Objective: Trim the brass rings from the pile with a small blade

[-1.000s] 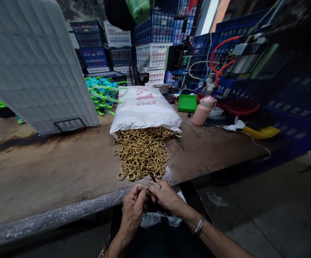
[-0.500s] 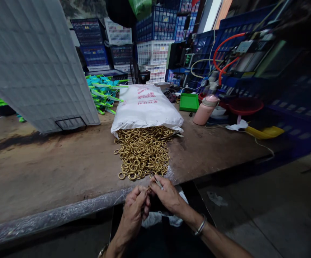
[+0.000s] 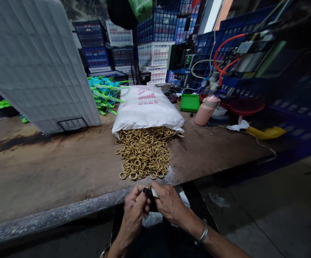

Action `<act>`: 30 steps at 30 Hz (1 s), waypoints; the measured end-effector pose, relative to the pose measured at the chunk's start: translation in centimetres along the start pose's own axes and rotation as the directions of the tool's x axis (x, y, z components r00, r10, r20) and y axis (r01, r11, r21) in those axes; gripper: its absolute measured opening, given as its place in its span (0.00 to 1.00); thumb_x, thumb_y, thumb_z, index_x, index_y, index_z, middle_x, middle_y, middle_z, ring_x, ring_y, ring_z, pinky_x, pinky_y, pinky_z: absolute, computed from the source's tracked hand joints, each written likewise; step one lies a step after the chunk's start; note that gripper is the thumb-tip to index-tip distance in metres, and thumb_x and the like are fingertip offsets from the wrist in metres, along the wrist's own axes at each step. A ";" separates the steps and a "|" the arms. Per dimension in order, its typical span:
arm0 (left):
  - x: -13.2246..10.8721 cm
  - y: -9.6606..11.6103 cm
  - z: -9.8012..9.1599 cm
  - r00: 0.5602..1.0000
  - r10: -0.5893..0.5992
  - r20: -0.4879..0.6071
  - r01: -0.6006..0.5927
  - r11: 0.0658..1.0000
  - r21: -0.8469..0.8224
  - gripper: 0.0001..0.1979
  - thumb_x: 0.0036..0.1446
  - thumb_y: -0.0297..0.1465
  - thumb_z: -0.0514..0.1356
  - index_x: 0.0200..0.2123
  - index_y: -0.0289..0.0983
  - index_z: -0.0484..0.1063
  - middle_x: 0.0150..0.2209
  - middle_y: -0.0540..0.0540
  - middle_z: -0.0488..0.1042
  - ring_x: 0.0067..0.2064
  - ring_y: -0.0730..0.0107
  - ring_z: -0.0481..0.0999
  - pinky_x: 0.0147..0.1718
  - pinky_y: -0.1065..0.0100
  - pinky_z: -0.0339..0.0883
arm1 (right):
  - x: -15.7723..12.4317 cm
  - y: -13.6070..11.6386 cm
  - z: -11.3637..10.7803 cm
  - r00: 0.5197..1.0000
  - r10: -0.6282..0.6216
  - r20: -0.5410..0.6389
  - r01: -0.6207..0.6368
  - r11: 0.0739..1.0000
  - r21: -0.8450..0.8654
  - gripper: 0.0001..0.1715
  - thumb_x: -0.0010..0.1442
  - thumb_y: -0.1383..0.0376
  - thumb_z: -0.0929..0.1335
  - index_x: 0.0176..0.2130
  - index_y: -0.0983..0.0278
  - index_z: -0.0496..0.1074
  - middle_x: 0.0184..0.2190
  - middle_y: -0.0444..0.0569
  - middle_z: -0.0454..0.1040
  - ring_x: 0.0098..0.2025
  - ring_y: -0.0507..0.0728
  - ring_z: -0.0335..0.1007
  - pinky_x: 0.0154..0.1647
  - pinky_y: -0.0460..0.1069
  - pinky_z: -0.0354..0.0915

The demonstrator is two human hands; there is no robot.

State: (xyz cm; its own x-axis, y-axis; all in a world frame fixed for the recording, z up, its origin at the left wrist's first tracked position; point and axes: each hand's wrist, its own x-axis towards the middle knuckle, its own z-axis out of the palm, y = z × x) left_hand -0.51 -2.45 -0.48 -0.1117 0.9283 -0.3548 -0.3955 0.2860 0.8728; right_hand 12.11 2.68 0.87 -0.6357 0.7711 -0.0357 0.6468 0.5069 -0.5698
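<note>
At the table's front edge, my left hand (image 3: pixel 135 208) is closed in a pinch on a gold ring, mostly hidden by the fingers. Close against it, my right hand (image 3: pixel 168 202) grips a small knife (image 3: pixel 151 192) with a dark flat blade and a pale handle. The blade points left and meets the left thumb and fingertips. Just beyond both hands, a heap of gold rings (image 3: pixel 144 154) spills from the mouth of a white sack (image 3: pixel 148 111) with red print, which lies on the table.
A tall pale ribbed panel (image 3: pixel 42 68) stands on the left of the wooden table (image 3: pixel 71 165). Green and blue plastic parts (image 3: pixel 105 93) lie beside the sack. To the right are a green tray (image 3: pixel 189 103), a pink bottle (image 3: pixel 206 111) and a yellow scoop (image 3: pixel 267 132). Stacked crates (image 3: pixel 155 53) rise behind.
My right hand has lowered slightly and turned the knife, so its dark blade now points left at my left fingertips. My left hand keeps its pinch in nearly the same place.
</note>
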 end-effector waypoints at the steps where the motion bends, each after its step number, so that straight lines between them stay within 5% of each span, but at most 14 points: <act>1: -0.1 0.0 0.0 1.000 0.007 -0.005 -0.007 1.000 0.009 0.15 0.49 0.42 0.58 0.27 0.37 0.60 0.18 0.57 0.62 0.15 0.85 0.56 0.14 0.80 0.48 | 0.0 0.1 0.1 1.000 -0.003 0.002 0.003 1.000 -0.011 0.12 0.47 0.73 0.58 0.34 0.63 0.62 0.23 0.43 0.67 0.24 0.51 0.60 0.25 0.45 0.48; 8: -2.0 0.8 0.9 0.990 -0.035 0.133 0.030 0.999 0.039 0.16 0.48 0.44 0.58 0.26 0.36 0.63 0.15 0.57 0.61 0.13 0.85 0.53 0.10 0.80 0.44 | 0.2 2.4 -0.3 0.982 0.160 -0.101 -0.173 0.976 -0.136 0.13 0.50 0.74 0.57 0.36 0.64 0.62 0.24 0.46 0.70 0.25 0.52 0.63 0.25 0.46 0.46; 14: -1.2 -0.7 0.8 0.965 -0.137 0.222 0.180 0.966 -0.187 0.15 0.48 0.41 0.59 0.25 0.35 0.63 0.23 0.51 0.68 0.16 0.83 0.59 0.10 0.79 0.48 | 1.0 3.3 -1.1 0.955 0.156 -0.253 -0.194 0.972 -0.131 0.12 0.50 0.75 0.57 0.34 0.63 0.62 0.24 0.46 0.70 0.26 0.53 0.64 0.26 0.46 0.47; 24: 0.4 -4.5 -0.4 0.892 -0.449 0.049 0.451 0.876 -0.170 0.10 0.47 0.35 0.60 0.25 0.34 0.64 0.20 0.49 0.70 0.15 0.80 0.62 0.11 0.79 0.49 | 2.4 2.9 1.4 0.969 0.161 -0.189 -0.206 0.946 -0.250 0.13 0.55 0.67 0.61 0.43 0.61 0.61 0.32 0.47 0.72 0.32 0.55 0.67 0.30 0.47 0.48; 30: 2.1 -5.9 -0.4 0.866 -0.490 -0.097 0.421 0.821 -0.387 0.05 0.48 0.27 0.59 0.26 0.31 0.67 0.26 0.41 0.73 0.28 0.68 0.74 0.28 0.67 0.67 | 2.7 3.1 1.6 0.969 0.177 -0.171 -0.221 0.931 -0.291 0.13 0.53 0.72 0.60 0.39 0.61 0.62 0.30 0.47 0.71 0.31 0.54 0.66 0.29 0.47 0.47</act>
State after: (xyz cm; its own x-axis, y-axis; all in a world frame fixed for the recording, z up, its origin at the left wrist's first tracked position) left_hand 1.19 -2.26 -6.52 0.0083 0.6409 -0.7676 -0.7244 0.5330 0.4372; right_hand 11.74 5.73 -2.35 -0.4296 0.9030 0.0051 0.8652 0.4133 -0.2839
